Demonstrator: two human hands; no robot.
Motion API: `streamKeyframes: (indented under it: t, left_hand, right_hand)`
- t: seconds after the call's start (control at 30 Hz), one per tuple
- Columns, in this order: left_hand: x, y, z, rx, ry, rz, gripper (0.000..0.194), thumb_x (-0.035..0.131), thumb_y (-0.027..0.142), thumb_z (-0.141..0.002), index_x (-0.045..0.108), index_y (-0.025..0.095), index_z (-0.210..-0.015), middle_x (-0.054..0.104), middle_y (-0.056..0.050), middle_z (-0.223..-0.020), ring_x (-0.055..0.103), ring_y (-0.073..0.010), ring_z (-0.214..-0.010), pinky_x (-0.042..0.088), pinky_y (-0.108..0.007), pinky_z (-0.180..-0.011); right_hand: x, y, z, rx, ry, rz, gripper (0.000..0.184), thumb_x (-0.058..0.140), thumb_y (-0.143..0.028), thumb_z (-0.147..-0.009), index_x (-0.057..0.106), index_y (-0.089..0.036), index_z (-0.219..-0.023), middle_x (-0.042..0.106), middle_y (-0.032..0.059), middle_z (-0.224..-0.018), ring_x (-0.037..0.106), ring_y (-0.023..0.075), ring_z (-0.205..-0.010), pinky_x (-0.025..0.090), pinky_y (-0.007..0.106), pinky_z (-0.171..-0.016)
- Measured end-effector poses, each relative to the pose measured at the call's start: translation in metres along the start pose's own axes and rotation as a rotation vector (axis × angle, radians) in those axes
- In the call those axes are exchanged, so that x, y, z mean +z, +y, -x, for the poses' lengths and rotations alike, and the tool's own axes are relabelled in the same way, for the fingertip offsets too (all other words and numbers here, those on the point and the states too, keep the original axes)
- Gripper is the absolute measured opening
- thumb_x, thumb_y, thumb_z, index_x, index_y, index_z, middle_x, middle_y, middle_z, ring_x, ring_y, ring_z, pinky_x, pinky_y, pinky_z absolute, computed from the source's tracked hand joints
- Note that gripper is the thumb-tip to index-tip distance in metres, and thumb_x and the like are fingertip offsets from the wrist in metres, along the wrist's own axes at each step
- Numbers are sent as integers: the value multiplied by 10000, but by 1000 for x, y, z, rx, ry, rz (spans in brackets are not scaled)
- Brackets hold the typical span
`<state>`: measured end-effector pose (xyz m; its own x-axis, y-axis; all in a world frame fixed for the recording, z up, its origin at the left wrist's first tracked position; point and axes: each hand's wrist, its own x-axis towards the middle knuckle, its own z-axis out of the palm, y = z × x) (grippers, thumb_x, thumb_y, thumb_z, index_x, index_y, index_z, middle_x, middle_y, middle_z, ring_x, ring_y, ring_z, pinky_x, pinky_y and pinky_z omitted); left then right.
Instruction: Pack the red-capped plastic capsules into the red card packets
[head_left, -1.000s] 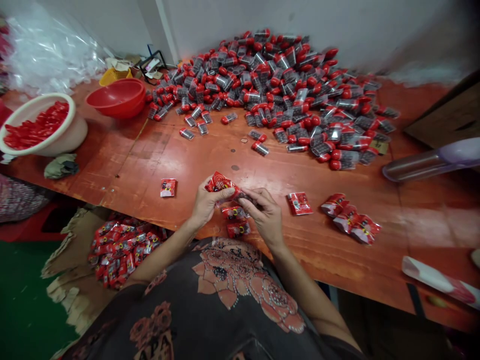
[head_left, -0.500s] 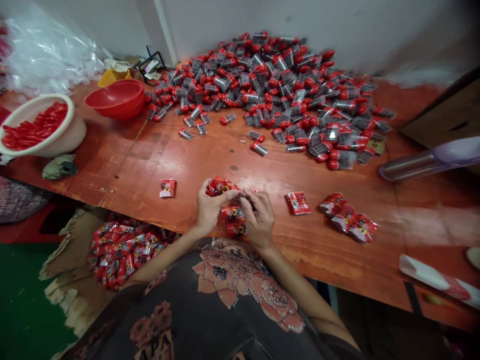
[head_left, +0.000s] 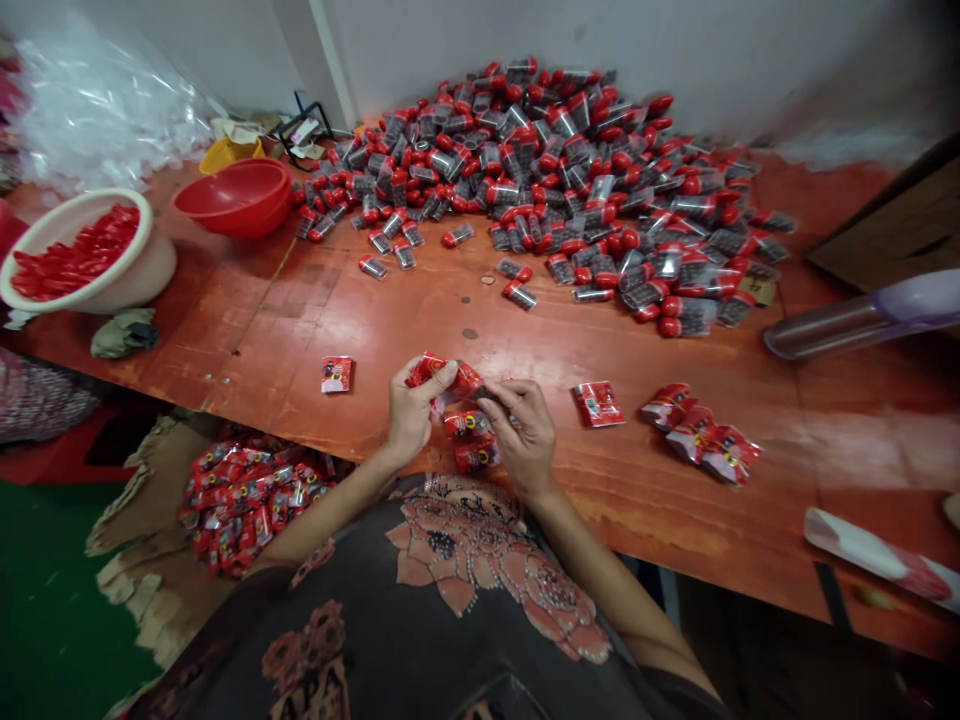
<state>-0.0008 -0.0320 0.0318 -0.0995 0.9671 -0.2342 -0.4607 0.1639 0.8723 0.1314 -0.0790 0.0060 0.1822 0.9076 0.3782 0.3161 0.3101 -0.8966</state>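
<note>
Between both hands is a shiny red printed packet (head_left: 466,378), held just above the table. My left hand (head_left: 412,412) is closed on its left part, the thumb lying across the front. My right hand (head_left: 523,432) pinches its right end between thumb and fingers; what is at those fingertips is partly hidden. Under the hands, near the table edge, lie similar red packets (head_left: 475,457). One flat red packet (head_left: 337,374) rests to the left, another flat packet (head_left: 598,404) to the right, and a fanned row of packets (head_left: 701,434) farther right.
A large heap of clear tubes with red caps (head_left: 525,170) covers the back of the table (head_left: 405,320). At left stand a white basin (head_left: 150,262) of red pieces and a red bowl (head_left: 236,205). Below the edge, a carton (head_left: 142,520) holds many packets. A clear cylinder (head_left: 825,325) lies right.
My left hand has shifted slightly left and my right hand slightly right. The packet between them now shows stretched out more toward the right fingers.
</note>
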Motion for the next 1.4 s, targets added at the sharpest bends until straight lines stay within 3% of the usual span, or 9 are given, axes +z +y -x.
streamKeyframes:
  t: [0.27, 0.43, 0.57, 0.63, 0.8, 1.1, 1.27, 1.4]
  left_hand:
    - [2, -4, 2, 17, 13, -6, 316, 853, 329, -606, 595, 164, -684, 584, 45, -631, 530, -72, -561, 472, -216, -596]
    - [-1, -2, 4, -12, -90, -48, 353, 863, 189, -567, 625, 184, -827, 642, 26, -752, 596, -102, -661, 511, -253, -680]
    - [-5, 1, 4, -45, -150, -83, 490, 858, 151, -554, 632, 216, -984, 658, 18, -815, 623, -121, -717, 516, -263, -707]
    - [-6, 3, 4, -70, -157, -85, 533, 852, 157, -564, 624, 228, -1040, 666, 8, -856, 637, -136, -754, 524, -282, -731]
    - [-4, 3, 3, -66, -105, -122, 442, 858, 190, -557, 620, 202, -929, 653, 15, -792, 629, -136, -713, 534, -300, -717]
    - [-3, 0, 0, 7, -48, -149, 345, 858, 263, -572, 601, 183, -787, 602, 35, -711, 544, -89, -603, 486, -227, -594]
    - [-1, -3, 5, -45, -119, -196, 354, 857, 259, -570, 607, 179, -807, 630, 24, -739, 582, -108, -659, 506, -244, -644]
    - [-4, -4, -1, -98, -100, -134, 388, 853, 247, -577, 626, 187, -885, 668, -7, -827, 622, -136, -719, 528, -274, -665]
  right_hand:
    - [2, 1, 1, 22, 53, -37, 316, 623, -215, -887, 676, -365, -1160, 600, 9, -954, 582, 163, -898, 509, 345, -794]
    - [3, -1, 1, 236, 39, -184, 242, 595, -256, -904, 703, -312, -1114, 636, 16, -955, 606, 163, -905, 523, 353, -812]
    - [4, -3, 3, 394, 33, -281, 221, 592, -297, -902, 712, -285, -1086, 659, 27, -966, 628, 173, -900, 541, 368, -805]
    - [5, -2, 4, 349, 25, -254, 233, 596, -293, -899, 706, -299, -1104, 654, 24, -975, 625, 172, -913, 538, 370, -824]
    - [5, 1, 3, 138, 15, -79, 295, 604, -267, -899, 669, -338, -1178, 629, 25, -989, 603, 176, -930, 528, 375, -840]
    - [3, 2, 1, -8, 27, 10, 370, 616, -207, -893, 639, -395, -1211, 616, 13, -985, 592, 175, -915, 517, 364, -816]
    - [8, 5, 2, 152, 45, -102, 275, 614, -269, -886, 679, -336, -1144, 649, 21, -1006, 608, 187, -935, 528, 389, -842]
    - [5, 7, -1, 356, -79, -300, 329, 600, -314, -883, 649, -337, -1207, 623, 34, -1107, 611, 191, -988, 536, 401, -878]
